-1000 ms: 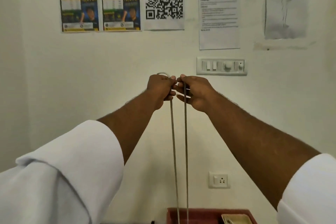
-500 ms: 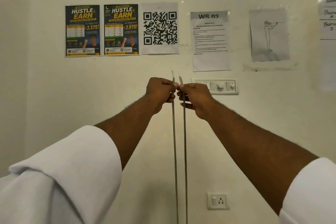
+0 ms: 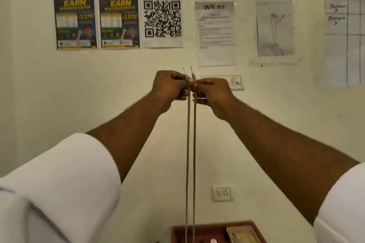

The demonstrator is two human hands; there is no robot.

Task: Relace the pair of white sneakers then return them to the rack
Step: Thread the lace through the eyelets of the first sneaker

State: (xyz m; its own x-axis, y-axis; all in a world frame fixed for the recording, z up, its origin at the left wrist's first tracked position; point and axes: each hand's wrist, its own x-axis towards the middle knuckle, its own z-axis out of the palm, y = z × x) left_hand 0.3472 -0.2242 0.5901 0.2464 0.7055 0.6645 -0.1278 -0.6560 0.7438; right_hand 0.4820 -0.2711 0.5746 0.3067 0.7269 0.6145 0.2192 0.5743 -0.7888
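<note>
We have a single view, from a camera worn on the person's head, so nothing is shared with a second camera. It faces a pale wall (image 3: 59, 89) almost square on, tilted only slightly down: the posters (image 3: 75, 19) run along the upper part of the frame, a socket (image 3: 223, 193) sits in the lower middle. Both forearms enter from the lower corners and converge at the centre, where the left hand (image 3: 169, 87) and right hand (image 3: 212, 92) meet at arm's length. We see a reddish tray (image 3: 197, 231) cut off by the bottom edge; it is probably well below the hands. The wide lens bows the edges.
</note>
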